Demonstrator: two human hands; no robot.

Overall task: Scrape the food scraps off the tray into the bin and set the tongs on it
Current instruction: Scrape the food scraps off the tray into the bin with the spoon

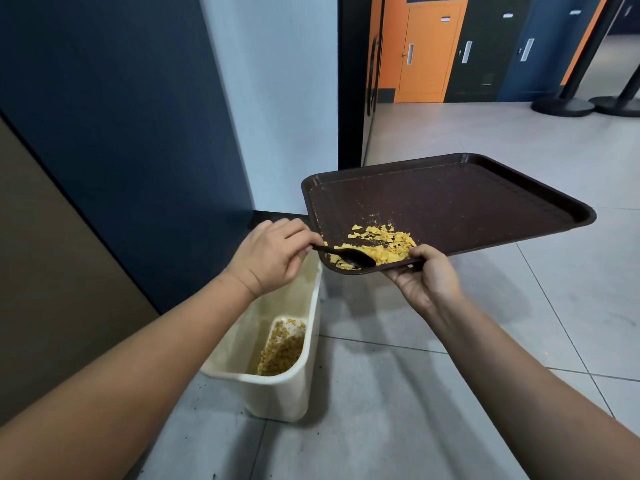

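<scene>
Left hand (273, 256) grips tongs (346, 255); right hand (427, 277) grips tray (450, 202). Recommend tilting steeper, sweeping scraps (384, 245) over bin (277, 386).

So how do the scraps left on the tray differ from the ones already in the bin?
The scraps on the tray are bright yellow, flat flakes; the scraps in the bin look duller, brownish and finer. The tray's lie spread at its near corner by the black utensil the left hand holds; the bin's sit heaped at the bottom. Both look like dry, crumbly food bits.
</scene>
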